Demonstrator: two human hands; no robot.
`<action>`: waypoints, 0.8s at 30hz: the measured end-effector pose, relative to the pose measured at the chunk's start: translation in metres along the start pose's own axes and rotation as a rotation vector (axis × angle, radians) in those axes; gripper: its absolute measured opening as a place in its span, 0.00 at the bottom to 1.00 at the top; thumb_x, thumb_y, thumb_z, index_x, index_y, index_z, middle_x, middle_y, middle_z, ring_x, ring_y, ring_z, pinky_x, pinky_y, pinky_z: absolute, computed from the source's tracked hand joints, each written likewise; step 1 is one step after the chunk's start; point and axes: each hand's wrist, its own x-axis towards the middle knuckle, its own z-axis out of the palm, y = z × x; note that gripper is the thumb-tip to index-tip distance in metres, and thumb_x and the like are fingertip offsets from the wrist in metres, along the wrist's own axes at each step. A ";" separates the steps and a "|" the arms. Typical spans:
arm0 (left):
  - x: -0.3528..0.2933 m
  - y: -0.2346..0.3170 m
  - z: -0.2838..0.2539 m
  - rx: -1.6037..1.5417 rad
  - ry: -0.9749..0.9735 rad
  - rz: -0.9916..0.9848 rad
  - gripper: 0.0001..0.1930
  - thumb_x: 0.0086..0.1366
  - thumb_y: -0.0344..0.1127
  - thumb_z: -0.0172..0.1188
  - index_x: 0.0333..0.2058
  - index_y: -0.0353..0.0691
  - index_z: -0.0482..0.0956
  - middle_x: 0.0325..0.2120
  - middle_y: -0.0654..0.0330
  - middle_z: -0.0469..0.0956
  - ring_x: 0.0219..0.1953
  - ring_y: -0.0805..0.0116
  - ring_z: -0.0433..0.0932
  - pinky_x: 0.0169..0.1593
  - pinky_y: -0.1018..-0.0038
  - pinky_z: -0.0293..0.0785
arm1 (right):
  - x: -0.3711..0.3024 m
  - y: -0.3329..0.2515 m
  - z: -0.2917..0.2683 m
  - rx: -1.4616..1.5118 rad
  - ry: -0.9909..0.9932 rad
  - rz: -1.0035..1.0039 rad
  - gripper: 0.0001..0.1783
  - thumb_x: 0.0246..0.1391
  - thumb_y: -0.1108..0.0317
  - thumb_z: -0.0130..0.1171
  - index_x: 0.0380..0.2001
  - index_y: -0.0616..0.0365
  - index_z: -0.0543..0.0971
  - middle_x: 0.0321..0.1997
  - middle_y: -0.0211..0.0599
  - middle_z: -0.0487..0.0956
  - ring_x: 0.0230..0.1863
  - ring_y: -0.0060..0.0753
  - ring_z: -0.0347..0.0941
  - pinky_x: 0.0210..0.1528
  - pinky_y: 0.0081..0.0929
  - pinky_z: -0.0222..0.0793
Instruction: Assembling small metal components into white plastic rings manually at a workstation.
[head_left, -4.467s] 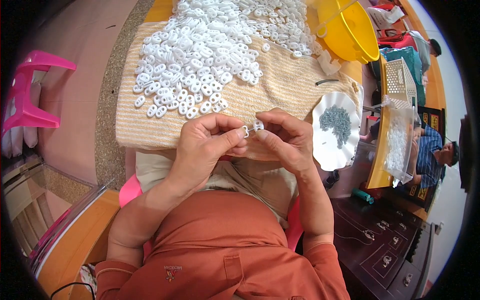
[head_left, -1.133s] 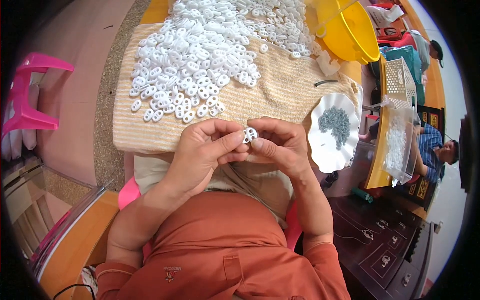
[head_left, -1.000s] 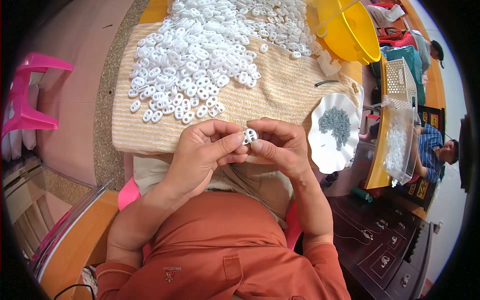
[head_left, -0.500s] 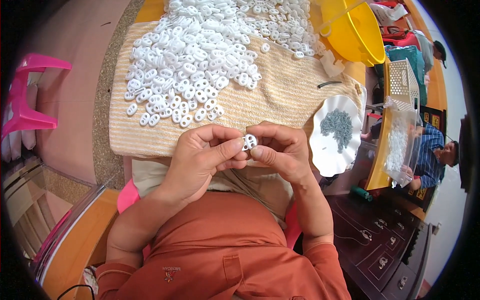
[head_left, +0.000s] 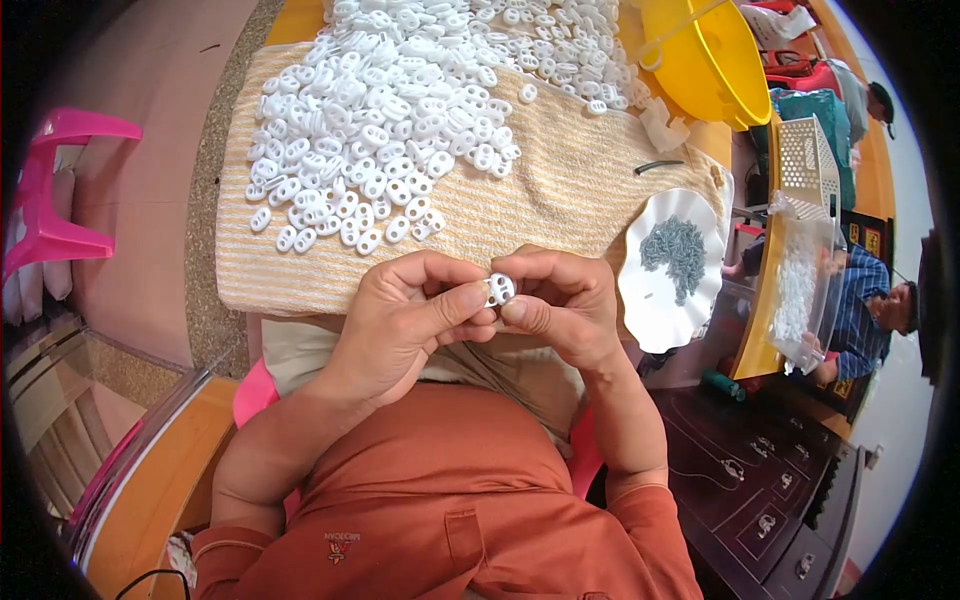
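Between the fingertips of both hands, just past the towel's near edge, is a small white plastic cord lock [head_left: 501, 290] with two round holes. My left hand [head_left: 420, 300] is closed, pinching it from the left with thumb and forefinger. From the right, my right hand [head_left: 560, 300] pinches it the same way, thumb on the near side. The fingertips hide part of the piece. Beyond my hands, a big heap of similar white two-hole pieces [head_left: 390, 120] covers much of the towel [head_left: 560, 180]. To the right, a white wavy-edged dish [head_left: 660, 325] holds many tiny grey spring-like parts [head_left: 675, 255].
A yellow basin [head_left: 715, 70] stands at the far right, near a short black strip [head_left: 658, 166] on the towel. A pink stool [head_left: 70, 240] is on the left floor. At right, another person in a blue shirt [head_left: 862, 310] sits by a tray of white pieces [head_left: 795, 290].
The cord lock has turned slightly between my fingers. Both hands stay in almost the same place, still pinching it. The heap and the dish look unchanged.
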 end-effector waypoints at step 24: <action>-0.002 -0.008 0.004 -0.109 -0.118 0.000 0.06 0.65 0.29 0.59 0.38 0.37 0.73 0.33 0.60 0.78 0.35 0.72 0.79 0.40 0.76 0.80 | -0.003 0.003 0.005 -0.088 -0.026 -0.188 0.17 0.48 0.76 0.66 0.43 0.67 0.79 0.42 0.40 0.72 0.41 0.26 0.70 0.44 0.21 0.69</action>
